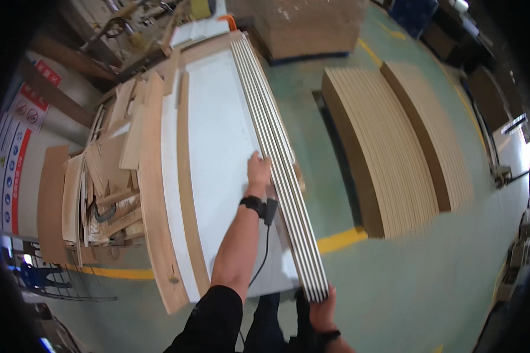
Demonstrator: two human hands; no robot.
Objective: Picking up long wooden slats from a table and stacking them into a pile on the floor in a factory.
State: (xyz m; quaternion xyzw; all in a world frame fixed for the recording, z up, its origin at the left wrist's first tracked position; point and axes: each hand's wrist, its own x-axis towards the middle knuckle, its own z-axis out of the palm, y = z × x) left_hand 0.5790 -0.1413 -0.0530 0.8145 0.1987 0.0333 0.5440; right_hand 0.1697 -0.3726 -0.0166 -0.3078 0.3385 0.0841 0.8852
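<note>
A bundle of long, narrow boards (282, 182) with pale, striped edges lies along the right side of a white-topped worktable (218, 117). My left hand (258, 173) is closed against the bundle's left side, about midway along it, fingers curled at the edge. At the near end, my right hand (324, 310) grips the bundle's corner from the right, its fingers partly hidden beneath. A black band with a small box (269, 212) and a cable sits on my left wrist.
Long wooden strips (159, 194) lie on the table's left side, beside a pile of board offcuts (115, 170). Two large stacks of brown boards (383, 147) stand on the green floor to the right. A large wrapped brown stack (306, 26) is beyond the table.
</note>
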